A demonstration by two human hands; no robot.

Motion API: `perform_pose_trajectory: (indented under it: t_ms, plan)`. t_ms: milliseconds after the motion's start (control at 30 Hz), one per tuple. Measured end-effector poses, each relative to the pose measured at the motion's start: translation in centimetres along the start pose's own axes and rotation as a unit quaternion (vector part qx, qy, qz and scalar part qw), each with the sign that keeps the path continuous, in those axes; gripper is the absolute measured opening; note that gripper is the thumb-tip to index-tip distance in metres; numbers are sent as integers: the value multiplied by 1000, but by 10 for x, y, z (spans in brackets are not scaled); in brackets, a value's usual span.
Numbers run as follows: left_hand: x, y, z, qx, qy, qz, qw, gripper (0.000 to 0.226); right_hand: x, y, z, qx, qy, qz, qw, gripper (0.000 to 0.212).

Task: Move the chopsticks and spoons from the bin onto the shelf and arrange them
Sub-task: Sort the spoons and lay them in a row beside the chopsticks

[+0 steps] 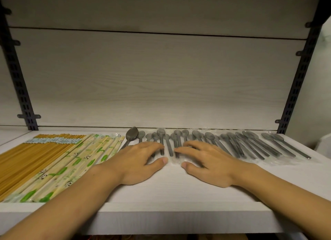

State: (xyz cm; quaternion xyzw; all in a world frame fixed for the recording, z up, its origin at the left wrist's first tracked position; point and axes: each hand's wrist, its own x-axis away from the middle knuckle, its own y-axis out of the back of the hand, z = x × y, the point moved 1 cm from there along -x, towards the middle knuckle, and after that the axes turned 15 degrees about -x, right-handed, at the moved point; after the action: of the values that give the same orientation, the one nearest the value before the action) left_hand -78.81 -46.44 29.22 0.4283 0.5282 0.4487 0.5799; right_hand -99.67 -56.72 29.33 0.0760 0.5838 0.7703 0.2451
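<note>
Several wrapped grey spoons [250,145] lie in a row along the back of the white shelf [179,209], bowls toward the wall. One bare metal spoon [131,133] lies at the row's left end. Brown chopsticks [26,155] and panda-print wrapped chopsticks [75,164] lie side by side on the shelf's left. My left hand [138,162] and my right hand [207,164] rest palm down on the shelf, fingers spread over the handles of the middle spoons, fingertips almost meeting. Neither hand grips anything. The bin is out of view.
A pale wood-grain back panel [161,78] rises behind the shelf. Dark slotted uprights stand at the left [19,89] and right [295,86] back corners. A white object [324,143] sits beyond the shelf's right end.
</note>
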Motion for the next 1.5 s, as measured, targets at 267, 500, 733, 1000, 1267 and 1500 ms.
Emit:
perform_pose_trajectory:
  t_ms: [267, 500, 733, 1000, 1267, 1500]
  plan:
    - [0, 1, 0, -13, -6, -13, 1000, 50, 15, 27, -20, 20, -63, -65, 996, 72]
    - [-3, -1, 1, -43, -2, -28, 999, 55, 31, 27, -33, 55, -164, 12, 985, 77]
    - [-1, 3, 1, -51, 6, -40, 998, 49, 48, 41, -28, 39, -151, -38, 987, 75]
    - [0, 5, -5, -54, 1, -69, 996, 42, 85, 52, -67, 41, -297, -77, 951, 83]
    - [1, 5, -6, -49, -2, -65, 997, 42, 86, 46, -77, 56, -342, -65, 936, 102]
    - [-1, 2, -4, -43, -7, -69, 997, 42, 80, 35, -66, 10, -300, -84, 950, 67]
